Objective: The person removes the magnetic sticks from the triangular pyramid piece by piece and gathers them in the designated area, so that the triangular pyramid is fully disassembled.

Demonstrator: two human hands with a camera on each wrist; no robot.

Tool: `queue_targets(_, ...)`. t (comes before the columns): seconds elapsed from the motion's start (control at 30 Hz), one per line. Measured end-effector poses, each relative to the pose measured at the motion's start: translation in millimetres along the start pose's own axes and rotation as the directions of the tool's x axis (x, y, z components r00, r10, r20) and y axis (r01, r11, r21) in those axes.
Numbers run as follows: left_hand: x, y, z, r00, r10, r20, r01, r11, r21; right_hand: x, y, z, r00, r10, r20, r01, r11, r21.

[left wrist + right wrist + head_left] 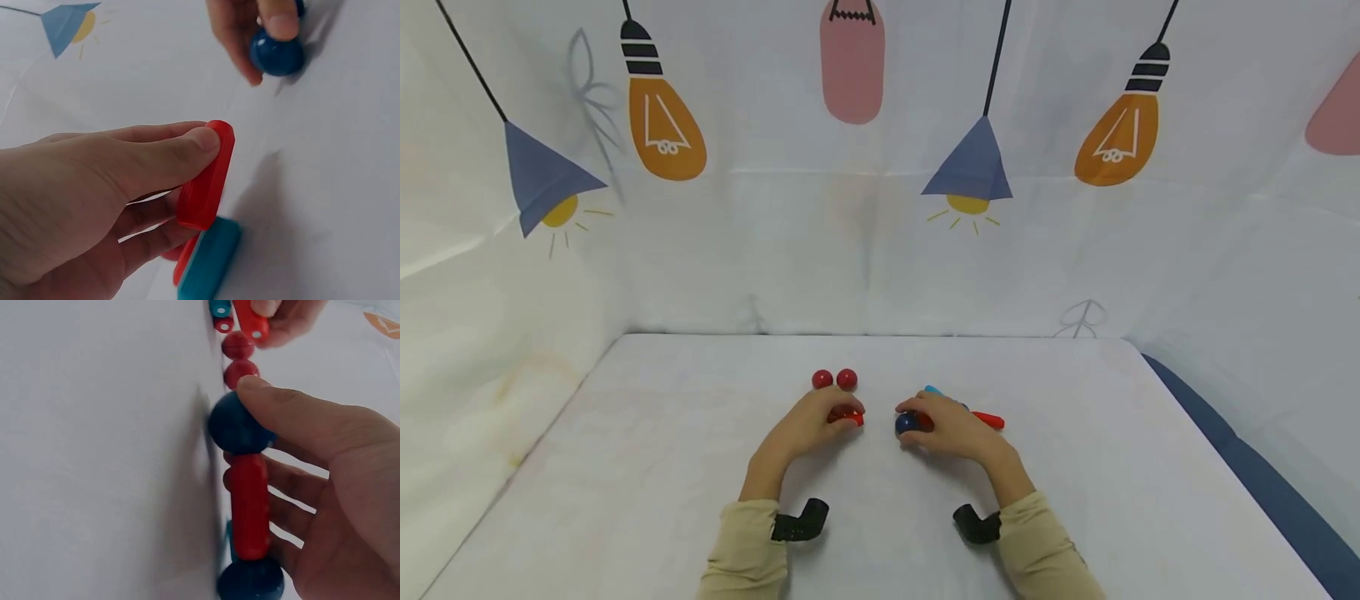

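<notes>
My left hand (808, 425) pinches a red rod (208, 178) between thumb and fingers. Close under that hand in the left wrist view lie a teal rod (211, 259) and a second red rod (181, 265), with a bit of a red ball behind the fingers. My right hand (955, 429) grips a blue ball (240, 424) with its thumb and fingers. That ball joins one end of a red rod (250, 506), whose other end meets another blue ball (251, 580). White dots mark the rod ends in the right wrist view.
Two red balls (822, 379) sit side by side beyond my left hand. Past my right hand, a light blue rod (932, 389) and a red rod (988, 419) show partly. The white table (880, 533) ends at a white wall printed with lamps.
</notes>
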State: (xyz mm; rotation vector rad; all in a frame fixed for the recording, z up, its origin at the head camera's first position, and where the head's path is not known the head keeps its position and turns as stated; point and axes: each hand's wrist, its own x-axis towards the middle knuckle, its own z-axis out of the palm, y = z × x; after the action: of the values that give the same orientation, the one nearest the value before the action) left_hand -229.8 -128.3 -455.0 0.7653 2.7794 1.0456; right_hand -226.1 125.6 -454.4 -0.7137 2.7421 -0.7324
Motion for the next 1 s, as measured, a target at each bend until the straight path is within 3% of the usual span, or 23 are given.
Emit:
queue_targets(0.23, -6.2, -12.1, -19.4, 0.998, -0.066, -0.015, 0.066, 0.998, -0.025, -1.5, 10.0, -12.2, 0.996, -0.073, -0.059, 0.074, 0.997, 0.013)
queue_targets(0.37, -8.8, -17.5, -24.7, 0.997, -0.08, 0.016, 0.081, 0.996, -0.039, -1.1, 16.4, -14.8, 0.992, -0.104, -0.075, 0.104, 0.995, -0.01)
queue_targets(0.63, -9.3, -23.9, -24.3, 0.994, -0.076, 0.079, 0.081, 0.995, -0.061, -1.9, 19.4, -12.6, 0.993, -0.1, -0.066, 0.098, 0.994, -0.038)
queue_targets(0.77, -11.4, -27.5, -25.3, 0.993, -0.089, 0.082, 0.095, 0.993, -0.068, -1.2, 19.3, -10.9, 0.993, -0.099, -0.062, 0.097, 0.994, -0.04)
queue_targets(1.0, -12.7, -28.1, -23.5, 0.995, -0.054, 0.081, 0.062, 0.993, -0.099, -1.8, 17.6, -12.0, 0.992, -0.104, -0.07, 0.103, 0.994, -0.027)
